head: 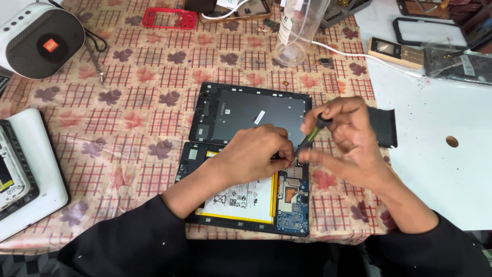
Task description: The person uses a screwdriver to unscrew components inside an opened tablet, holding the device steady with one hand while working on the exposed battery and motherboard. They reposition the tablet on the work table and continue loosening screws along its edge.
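The right hand [353,149] pinched a screwdriver [310,137] at the opened tablet's [287,205] upper edge — the left hand [256,154] pressed beside it, fingers closed — with bare tablecloth [128,128] leftward.

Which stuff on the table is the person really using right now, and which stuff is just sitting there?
In use:
- opened tablet
- its back cover
- screwdriver in the right hand
- left hand steadying the tablet

Just lying about:
- grey speaker
- red phone frame
- clear plastic bottle
- white device
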Motion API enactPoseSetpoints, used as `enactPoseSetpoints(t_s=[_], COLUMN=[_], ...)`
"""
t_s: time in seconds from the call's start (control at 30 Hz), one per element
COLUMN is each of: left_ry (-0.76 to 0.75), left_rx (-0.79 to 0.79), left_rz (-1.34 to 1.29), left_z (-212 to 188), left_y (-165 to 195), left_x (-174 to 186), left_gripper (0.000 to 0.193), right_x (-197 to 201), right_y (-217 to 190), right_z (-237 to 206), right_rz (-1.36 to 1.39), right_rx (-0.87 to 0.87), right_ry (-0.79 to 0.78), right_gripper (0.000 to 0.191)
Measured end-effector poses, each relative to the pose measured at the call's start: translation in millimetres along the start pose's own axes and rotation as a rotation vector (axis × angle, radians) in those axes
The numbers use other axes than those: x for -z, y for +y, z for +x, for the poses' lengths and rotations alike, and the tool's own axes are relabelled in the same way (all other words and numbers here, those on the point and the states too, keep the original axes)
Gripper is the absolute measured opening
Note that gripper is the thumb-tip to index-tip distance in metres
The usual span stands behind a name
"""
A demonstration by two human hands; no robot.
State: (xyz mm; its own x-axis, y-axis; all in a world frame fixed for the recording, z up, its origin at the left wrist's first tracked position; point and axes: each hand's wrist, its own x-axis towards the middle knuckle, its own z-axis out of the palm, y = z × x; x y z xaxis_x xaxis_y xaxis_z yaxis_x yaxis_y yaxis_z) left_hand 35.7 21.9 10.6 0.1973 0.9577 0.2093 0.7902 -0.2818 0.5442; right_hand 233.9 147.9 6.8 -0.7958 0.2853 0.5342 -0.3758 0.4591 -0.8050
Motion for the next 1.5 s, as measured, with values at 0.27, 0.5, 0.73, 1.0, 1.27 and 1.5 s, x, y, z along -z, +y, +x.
enactPoseSetpoints(t_s=[0.27, 0.5, 0.73, 1.0, 1.27, 1.5], left_ry=[-0.067, -0.052, -0.05, -0.096, 0.093, 0.138], left_rx=[-0.005, 0.001, -0.027, -0.01, -0.233, -0.352], left_rz=[-0.13, -0.129, -0.131, -0.112, 0.054, 0.44], left_z=[-2.4, -4.4, -4.1, -4.2, -8.3, -6.9], left_y=[-11.5, -12.6, -15.2, -9.5, -7.7, -5.4], left_x=[-1.1, -4.3, -5.1, -1.6, -11.2, -25.2], left_gripper=[0.01, 0.011, 0.013, 0.017, 0.013, 0.016], right_x=[0.5, 4.8, 6.5, 5.7, 11.2, 15.8], right_y=[0.9, -6.2, -3.3, -5.3, -6.3, -5.4], right_z=[1.5, 2.2, 1.7, 1.0, 0.5, -2.3], right_rz=[-0.107, -0.119, 0.047, -0.002, 0.126, 0.115], right_rx=[0.117, 0.028, -0.128, -0.106, -0.043, -0.039], right_ry=[-0.019, -0.1, -0.099, -0.048, 0.049, 0.12], right_gripper=[0.07, 0.067, 0.06, 0.063, 0.059, 0.056])
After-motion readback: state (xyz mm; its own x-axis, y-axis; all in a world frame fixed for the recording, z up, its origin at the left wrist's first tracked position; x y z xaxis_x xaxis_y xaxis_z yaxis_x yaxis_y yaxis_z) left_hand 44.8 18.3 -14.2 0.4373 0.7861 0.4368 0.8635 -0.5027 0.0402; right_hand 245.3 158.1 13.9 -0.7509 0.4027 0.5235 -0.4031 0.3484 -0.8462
